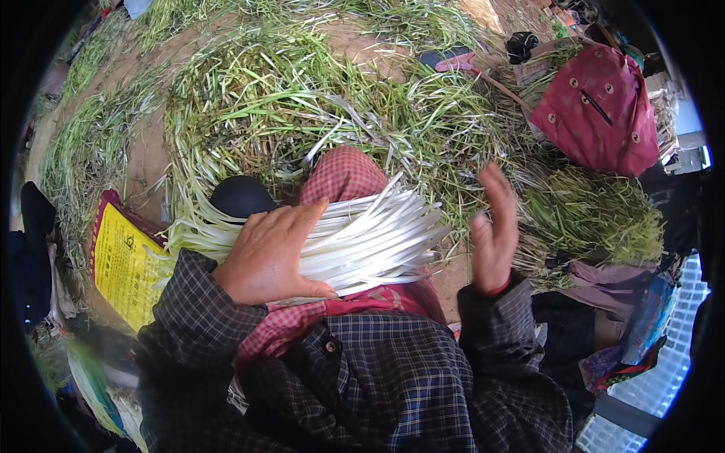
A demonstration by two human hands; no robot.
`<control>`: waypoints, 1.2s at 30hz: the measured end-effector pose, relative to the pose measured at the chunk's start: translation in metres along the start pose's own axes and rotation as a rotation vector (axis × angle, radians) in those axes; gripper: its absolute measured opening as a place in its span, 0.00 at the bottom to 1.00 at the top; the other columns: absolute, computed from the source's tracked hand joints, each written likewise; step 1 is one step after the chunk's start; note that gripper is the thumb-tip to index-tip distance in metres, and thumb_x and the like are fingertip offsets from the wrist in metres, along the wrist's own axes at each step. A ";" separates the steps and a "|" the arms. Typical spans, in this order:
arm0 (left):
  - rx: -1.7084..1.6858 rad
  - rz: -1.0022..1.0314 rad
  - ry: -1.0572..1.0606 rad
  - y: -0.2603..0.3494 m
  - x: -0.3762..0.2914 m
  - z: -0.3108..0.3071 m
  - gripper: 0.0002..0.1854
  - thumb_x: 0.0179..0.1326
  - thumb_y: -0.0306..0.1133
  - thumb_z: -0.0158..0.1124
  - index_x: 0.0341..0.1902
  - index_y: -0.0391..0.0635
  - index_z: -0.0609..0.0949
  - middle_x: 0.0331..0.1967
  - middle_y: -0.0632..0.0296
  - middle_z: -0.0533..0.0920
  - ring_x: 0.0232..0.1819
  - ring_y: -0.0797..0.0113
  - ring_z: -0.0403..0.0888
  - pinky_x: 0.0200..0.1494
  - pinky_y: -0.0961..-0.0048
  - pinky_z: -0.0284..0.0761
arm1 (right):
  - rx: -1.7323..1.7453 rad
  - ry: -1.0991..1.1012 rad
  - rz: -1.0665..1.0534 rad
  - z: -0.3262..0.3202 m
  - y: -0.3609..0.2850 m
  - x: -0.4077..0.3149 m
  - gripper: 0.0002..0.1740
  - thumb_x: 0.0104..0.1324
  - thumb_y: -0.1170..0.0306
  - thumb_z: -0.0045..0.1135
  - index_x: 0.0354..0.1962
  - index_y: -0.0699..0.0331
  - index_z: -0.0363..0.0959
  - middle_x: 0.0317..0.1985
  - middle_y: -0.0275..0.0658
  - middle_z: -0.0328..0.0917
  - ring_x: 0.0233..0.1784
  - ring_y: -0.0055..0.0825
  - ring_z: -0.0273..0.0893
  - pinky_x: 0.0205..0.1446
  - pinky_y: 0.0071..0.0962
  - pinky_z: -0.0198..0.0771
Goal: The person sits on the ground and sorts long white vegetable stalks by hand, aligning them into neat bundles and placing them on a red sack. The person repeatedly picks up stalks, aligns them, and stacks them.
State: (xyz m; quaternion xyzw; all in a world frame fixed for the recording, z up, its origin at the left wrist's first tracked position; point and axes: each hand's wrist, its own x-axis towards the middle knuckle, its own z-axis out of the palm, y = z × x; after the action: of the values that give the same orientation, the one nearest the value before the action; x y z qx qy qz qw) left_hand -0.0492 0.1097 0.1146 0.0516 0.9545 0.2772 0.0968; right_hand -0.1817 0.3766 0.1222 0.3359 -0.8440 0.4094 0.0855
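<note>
A thick bundle of long white stalks (368, 238) with pale yellow-green leaves lies crosswise over my lap. My left hand (277, 252) presses on the bundle from above, fingers spread across it and thumb along its near side. The white stem ends point right, and the pale leaves trail out to the left. To the right of those ends, my right hand (494, 229) is raised on edge, apart from the stalks, its fingers slightly blurred and holding nothing. Beyond the bundle shows a knee in red checked cloth (344, 174), beside a black rounded object (242, 196).
Loose green and dry stalks (272, 107) are heaped on the earthen ground ahead. A yellow printed sack (127, 266) lies at the left. At the right are a maroon cloth (603, 110), a pile of green leaves (595, 215) and a wooden-handled tool (501, 88).
</note>
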 end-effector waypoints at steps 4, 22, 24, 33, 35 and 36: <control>-0.018 0.022 -0.012 -0.001 0.001 0.000 0.58 0.30 0.58 0.72 0.65 0.43 0.57 0.55 0.50 0.68 0.56 0.52 0.67 0.57 0.60 0.59 | -0.207 -0.306 -0.331 0.042 -0.041 -0.016 0.29 0.56 0.56 0.56 0.53 0.60 0.66 0.56 0.46 0.64 0.62 0.41 0.59 0.64 0.42 0.52; 0.027 -0.028 0.045 0.000 -0.003 0.010 0.56 0.29 0.54 0.74 0.63 0.40 0.59 0.50 0.52 0.71 0.50 0.56 0.69 0.55 0.59 0.59 | -0.296 -0.588 -0.154 0.055 0.012 -0.022 0.29 0.60 0.55 0.49 0.57 0.59 0.62 0.56 0.46 0.66 0.59 0.38 0.65 0.63 0.38 0.58; 0.012 -0.031 0.060 -0.001 -0.003 0.010 0.57 0.28 0.53 0.74 0.63 0.40 0.59 0.49 0.53 0.71 0.49 0.56 0.69 0.54 0.60 0.60 | -0.412 -0.512 0.106 0.014 0.064 -0.040 0.21 0.60 0.60 0.50 0.47 0.64 0.71 0.45 0.47 0.75 0.46 0.41 0.74 0.52 0.36 0.67; -0.015 -0.056 -0.001 0.003 0.001 0.006 0.58 0.27 0.51 0.75 0.64 0.41 0.57 0.55 0.50 0.69 0.57 0.54 0.65 0.60 0.60 0.55 | -0.225 -0.128 0.023 -0.003 0.020 -0.005 0.14 0.51 0.81 0.58 0.37 0.62 0.75 0.38 0.43 0.74 0.42 0.39 0.73 0.44 0.30 0.71; -0.006 -0.021 0.017 0.003 0.003 0.006 0.59 0.26 0.51 0.75 0.64 0.41 0.57 0.56 0.51 0.68 0.58 0.54 0.64 0.61 0.61 0.55 | -0.208 -0.248 -0.102 0.010 -0.004 0.006 0.12 0.48 0.79 0.60 0.33 0.63 0.75 0.36 0.42 0.73 0.39 0.37 0.73 0.41 0.30 0.69; 0.004 -0.021 0.023 0.004 0.003 0.005 0.59 0.25 0.52 0.75 0.65 0.41 0.57 0.56 0.51 0.68 0.59 0.54 0.64 0.61 0.60 0.55 | -0.167 -0.278 -0.121 0.018 -0.007 0.010 0.11 0.49 0.78 0.60 0.33 0.63 0.75 0.34 0.41 0.73 0.37 0.37 0.72 0.40 0.30 0.69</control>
State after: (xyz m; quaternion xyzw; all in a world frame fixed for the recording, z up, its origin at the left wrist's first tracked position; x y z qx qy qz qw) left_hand -0.0506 0.1164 0.1120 0.0388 0.9566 0.2750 0.0886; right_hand -0.1824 0.3556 0.1194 0.4311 -0.8571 0.2814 0.0202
